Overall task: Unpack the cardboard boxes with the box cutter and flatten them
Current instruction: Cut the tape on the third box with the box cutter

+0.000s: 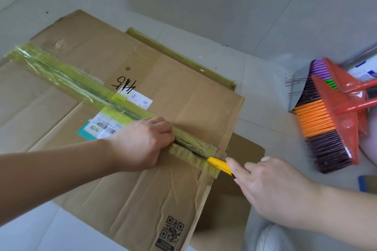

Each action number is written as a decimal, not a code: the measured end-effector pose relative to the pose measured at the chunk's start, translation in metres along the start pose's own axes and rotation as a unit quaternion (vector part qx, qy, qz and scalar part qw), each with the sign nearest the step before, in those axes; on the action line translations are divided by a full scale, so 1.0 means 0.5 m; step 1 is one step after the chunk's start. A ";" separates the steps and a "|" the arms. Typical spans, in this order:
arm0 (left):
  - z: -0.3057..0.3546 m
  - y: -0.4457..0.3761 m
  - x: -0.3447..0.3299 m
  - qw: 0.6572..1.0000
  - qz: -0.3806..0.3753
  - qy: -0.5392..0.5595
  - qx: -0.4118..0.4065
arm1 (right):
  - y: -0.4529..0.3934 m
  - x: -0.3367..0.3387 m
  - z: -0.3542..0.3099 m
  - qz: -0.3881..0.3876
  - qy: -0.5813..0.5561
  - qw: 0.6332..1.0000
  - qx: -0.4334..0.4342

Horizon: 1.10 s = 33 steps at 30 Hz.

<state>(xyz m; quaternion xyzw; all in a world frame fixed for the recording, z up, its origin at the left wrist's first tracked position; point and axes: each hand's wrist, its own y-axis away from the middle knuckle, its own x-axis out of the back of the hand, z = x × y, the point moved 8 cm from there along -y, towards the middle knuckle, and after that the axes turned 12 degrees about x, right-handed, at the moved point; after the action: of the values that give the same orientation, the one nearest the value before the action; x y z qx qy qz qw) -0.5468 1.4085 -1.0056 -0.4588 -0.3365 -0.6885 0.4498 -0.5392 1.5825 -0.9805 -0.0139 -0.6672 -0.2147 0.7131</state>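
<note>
**boxguy:** Two hands on this one. Going left to right: the cardboard box [126, 79] lies on the pale tiled floor [204, 2], taped side up, with a long strip of yellowish tape [67, 79] running diagonally along its centre seam. A white shipping label [106, 124] with a barcode sits across the seam, and "445" is scrawled in black marker above it. The left hand [142, 140] is knuckles up on the box right by the seam, fingers curled under against the cardboard. It holds nothing that I can see, just pressing down.

**tape_hater:** And the cutter?

**boxguy:** The yellow box cutter [220, 164] is at the near right end of the seam, tip in the tape where the strip wraps over the box edge. The right hand [271, 191] grips its rear end, index finger laid along the top. The blade itself is too small to make out.

**tape_hater:** Anything crowding it?

**boxguy:** More flat cardboard [244, 149] pokes out from under the box on the right and far side. Further right, well apart from the box, two red brooms [334, 112] with purple, orange and dark bristles lie on the floor, a bit blurred. A printed QR code [173, 230] sits on the box's near flap.
</note>
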 end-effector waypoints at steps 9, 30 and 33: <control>0.039 -0.009 -0.019 1.000 -0.007 0.005 -0.027 | 0.043 -0.006 0.010 -0.012 0.008 1.000 0.006; 0.116 -0.034 -0.043 0.997 -0.020 0.005 -0.073 | 0.122 -0.018 0.017 -0.005 0.021 0.999 0.023; 0.110 -0.030 -0.040 0.997 -0.016 0.007 -0.074 | 0.139 -0.016 0.022 -0.007 0.024 1.000 0.015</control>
<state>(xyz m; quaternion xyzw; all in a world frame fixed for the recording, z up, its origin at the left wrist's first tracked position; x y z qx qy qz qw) -0.5391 1.4685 -1.0055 -0.4802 -0.2888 -0.7218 0.4063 -0.5273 1.6515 -0.9687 0.0069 -0.6532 -0.2101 0.7274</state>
